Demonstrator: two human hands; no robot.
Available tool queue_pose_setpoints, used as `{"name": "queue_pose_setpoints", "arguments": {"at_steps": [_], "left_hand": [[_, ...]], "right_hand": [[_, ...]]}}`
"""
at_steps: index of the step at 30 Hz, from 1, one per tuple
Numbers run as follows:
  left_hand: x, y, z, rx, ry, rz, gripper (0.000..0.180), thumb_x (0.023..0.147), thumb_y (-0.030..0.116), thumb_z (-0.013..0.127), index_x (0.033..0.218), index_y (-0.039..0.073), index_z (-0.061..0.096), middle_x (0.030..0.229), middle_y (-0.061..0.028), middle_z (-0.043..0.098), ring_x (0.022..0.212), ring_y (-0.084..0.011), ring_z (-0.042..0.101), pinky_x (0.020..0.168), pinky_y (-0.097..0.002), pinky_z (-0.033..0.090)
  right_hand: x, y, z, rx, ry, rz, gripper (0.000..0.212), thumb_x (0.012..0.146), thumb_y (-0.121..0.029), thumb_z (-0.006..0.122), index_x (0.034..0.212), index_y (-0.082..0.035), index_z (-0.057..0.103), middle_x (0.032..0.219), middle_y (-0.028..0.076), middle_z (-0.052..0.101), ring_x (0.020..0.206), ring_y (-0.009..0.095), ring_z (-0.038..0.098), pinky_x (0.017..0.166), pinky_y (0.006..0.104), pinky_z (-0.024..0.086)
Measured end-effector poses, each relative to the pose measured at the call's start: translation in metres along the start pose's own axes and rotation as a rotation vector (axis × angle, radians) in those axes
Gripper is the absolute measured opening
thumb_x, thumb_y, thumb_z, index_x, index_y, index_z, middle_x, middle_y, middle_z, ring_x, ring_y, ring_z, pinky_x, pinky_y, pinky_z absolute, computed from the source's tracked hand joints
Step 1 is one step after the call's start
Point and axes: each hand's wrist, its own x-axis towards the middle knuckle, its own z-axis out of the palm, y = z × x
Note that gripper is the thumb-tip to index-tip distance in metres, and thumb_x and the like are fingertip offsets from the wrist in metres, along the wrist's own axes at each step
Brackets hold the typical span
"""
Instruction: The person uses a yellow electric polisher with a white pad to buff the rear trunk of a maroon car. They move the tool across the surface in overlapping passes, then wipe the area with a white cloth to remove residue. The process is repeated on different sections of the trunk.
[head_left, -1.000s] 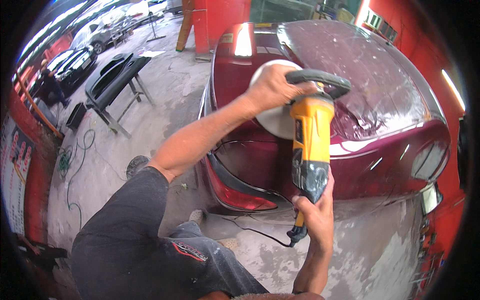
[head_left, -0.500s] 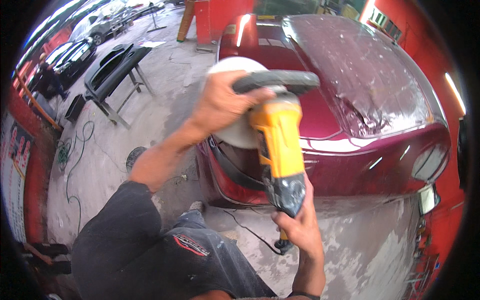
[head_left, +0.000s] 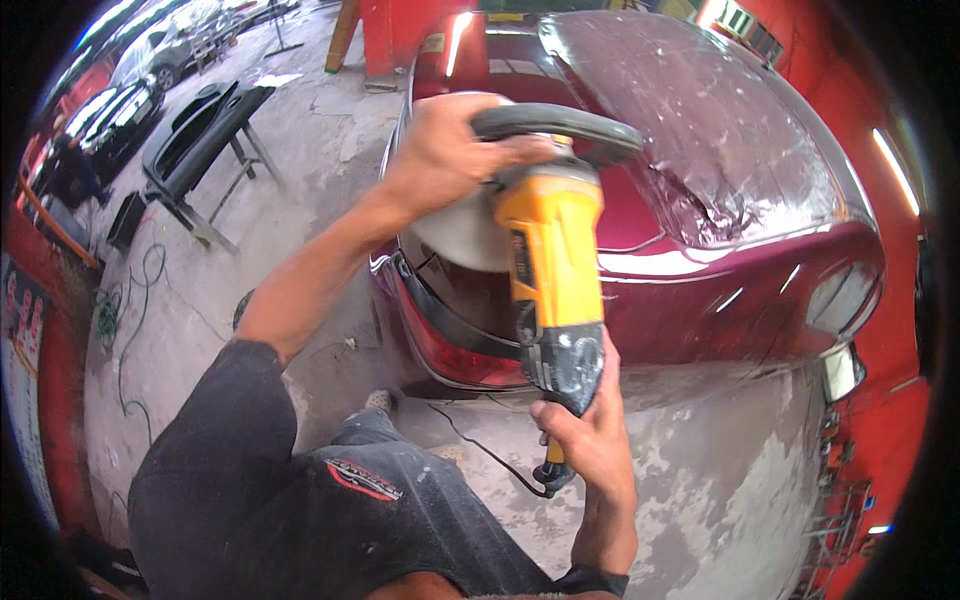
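Observation:
A yellow and black polisher [head_left: 556,240] spans the space between my two hands. My left hand [head_left: 452,148] is closed around the left side of its black loop handle, up by the head. Lower down, the fingers of my right hand [head_left: 590,425] wrap the rear grip, where the power cord leaves. The white polishing pad [head_left: 455,235] shows partly beneath the tool, over the corner of a glossy dark red car [head_left: 720,305]. My left wrist and the polisher body hide part of the pad, and I cannot tell if it touches the paint.
Clear plastic film [head_left: 700,130] covers much of the car's top panel. A black bumper [head_left: 200,145] rests on a metal stand at the left. Across the floor run a green hose [head_left: 125,345] and a black cord [head_left: 475,443]. A red wall stands along the right.
The car and the surroundings have shifted a little left and up in view. Both hands keep their hold on the polisher, which now shows slightly more upright, its pad lower relative to my left hand.

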Motion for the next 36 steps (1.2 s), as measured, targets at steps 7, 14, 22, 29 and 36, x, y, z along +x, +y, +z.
{"name": "queue_pose_setpoints", "arguments": {"at_steps": [7,14,22,29,36], "left_hand": [[0.055,0.008,0.067,0.063,0.021,0.112,0.053,0.075,0.053,0.088,0.077,0.002,0.074,0.069,-0.0175,0.068,0.062,-0.0285,0.067,0.063,-0.0378,0.051],[0.085,-0.006,0.064,0.188,0.017,0.040,0.068,0.069,0.070,0.082,0.077,0.003,0.073,0.073,-0.0193,0.071,0.078,-0.0369,0.073,0.074,-0.0421,0.056],[0.068,-0.067,-0.005,0.144,0.103,0.019,0.051,0.078,0.053,0.086,0.089,0.004,0.078,0.073,-0.0108,0.072,0.068,-0.0164,0.066,0.069,-0.0345,0.053],[0.004,-0.060,-0.076,0.244,0.210,-0.141,0.037,0.085,0.039,0.086,0.095,0.004,0.077,0.076,0.0013,0.069,0.070,-0.0073,0.058,0.065,-0.0275,0.048],[0.011,-0.031,-0.053,0.147,0.117,-0.107,0.032,0.086,0.032,0.086,0.092,0.003,0.076,0.075,0.0035,0.066,0.071,-0.0046,0.056,0.063,-0.0254,0.046]], "right_hand": [[-0.009,0.001,-0.016,0.003,0.267,-0.023,0.091,0.075,0.006,0.065,0.156,-0.007,0.026,0.105,0.009,0.058,0.074,0.015,0.061,0.061,0.0303,0.054],[0.041,0.000,-0.007,0.020,0.236,-0.107,0.078,0.073,0.001,0.065,0.145,-0.004,0.037,0.099,0.010,0.059,0.070,0.017,0.062,0.058,0.0316,0.054],[0.097,0.007,0.028,0.034,0.030,-0.069,0.071,0.073,0.003,0.066,0.138,-0.007,0.040,0.096,0.008,0.059,0.066,0.017,0.061,0.055,0.0317,0.053],[0.098,0.016,0.059,-0.150,-0.154,-0.073,0.103,0.078,-0.004,0.069,0.161,-0.001,0.010,0.132,0.018,0.057,0.106,0.025,0.064,0.091,0.0328,0.052],[0.064,0.022,0.048,-0.070,-0.109,-0.100,0.100,0.079,-0.005,0.069,0.160,0.003,0.010,0.137,0.020,0.053,0.125,0.024,0.055,0.108,0.0356,0.043]]}}
